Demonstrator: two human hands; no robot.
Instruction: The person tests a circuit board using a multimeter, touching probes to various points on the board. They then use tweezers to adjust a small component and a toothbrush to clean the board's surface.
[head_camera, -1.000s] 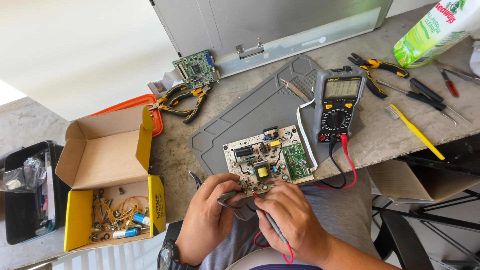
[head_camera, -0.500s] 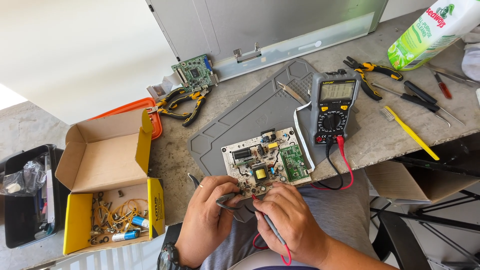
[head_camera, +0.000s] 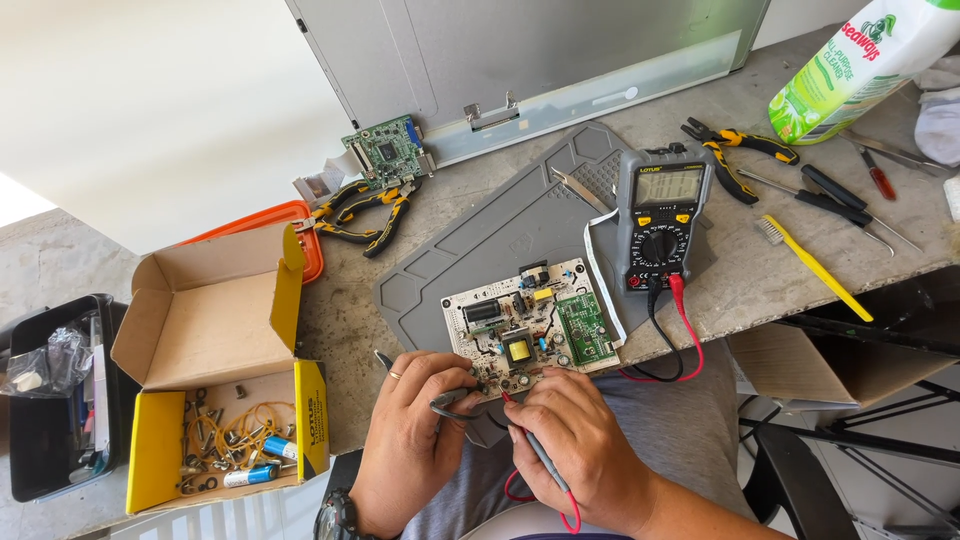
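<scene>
Just beyond both hands, the circuit board (head_camera: 530, 325); left hand (head_camera: 415, 430) pinching a black probe (head_camera: 452, 402), right hand (head_camera: 580, 440) a red probe (head_camera: 535, 445).

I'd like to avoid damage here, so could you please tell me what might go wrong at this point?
1. The right hand holds the red probe and the left hand the black probe on closely packed parts of the circuit board; a slip could bridge neighbouring contacts.
2. The board's near edge sits at the table rim; pressure might tip it.
3. The leads loop from the multimeter over the lap and could snag.
</scene>
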